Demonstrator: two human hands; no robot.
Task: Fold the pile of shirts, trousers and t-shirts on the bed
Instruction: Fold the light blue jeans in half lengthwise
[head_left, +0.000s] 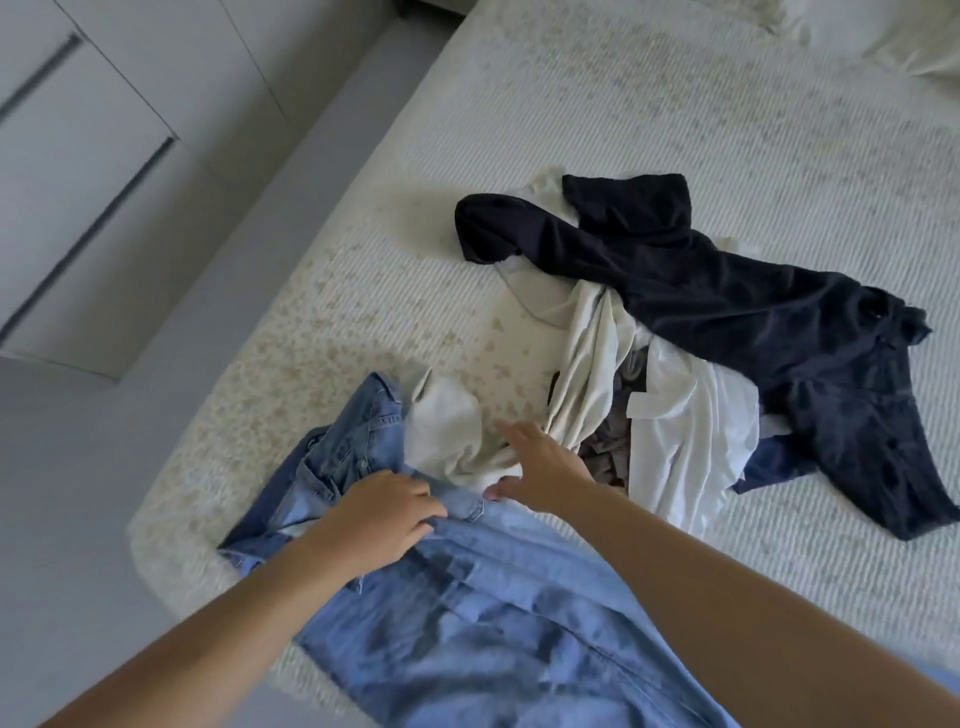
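Both hands are down at the near corner of the bed (675, 104), on the light blue denim shirt (493, 613) lying rumpled there. The left hand (384, 512) curls its fingers into the denim; the right hand (540, 465) reaches with fingers spread, thumb against the denim edge, seemingly touching the cream garment (457, 431), though I can't tell if it grips. Nothing looks folded yet: the pile (670, 415) of white and grey pieces lies tangled beyond, navy trousers (753, 306) sprawled across it. So this is the very start, with every garment left. No brand, label or writing is readable from here.
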